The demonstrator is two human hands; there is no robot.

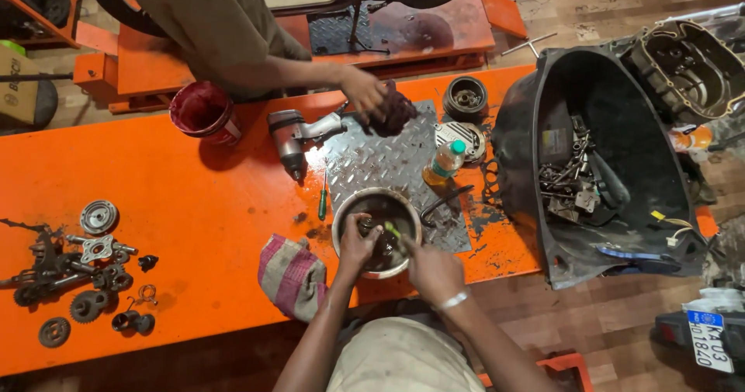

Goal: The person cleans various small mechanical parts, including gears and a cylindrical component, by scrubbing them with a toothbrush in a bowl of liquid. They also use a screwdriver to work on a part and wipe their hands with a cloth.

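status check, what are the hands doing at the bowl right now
Left hand and right hand both in metal bowl, right hand on green-tipped tool. Co-worker's hand on dark rag opposite. Striped cloth beside bowl.

The small part (pixel 366 225) in the left hand (pixel 355 246) is too small to identify.

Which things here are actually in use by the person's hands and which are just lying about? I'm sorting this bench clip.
In use: left hand and right hand, both in the metal bowl; a small green-tipped tool at the right hand.

Lying about: striped rag, screwdriver, impact wrench, bottle, red cup, gears, black tub.
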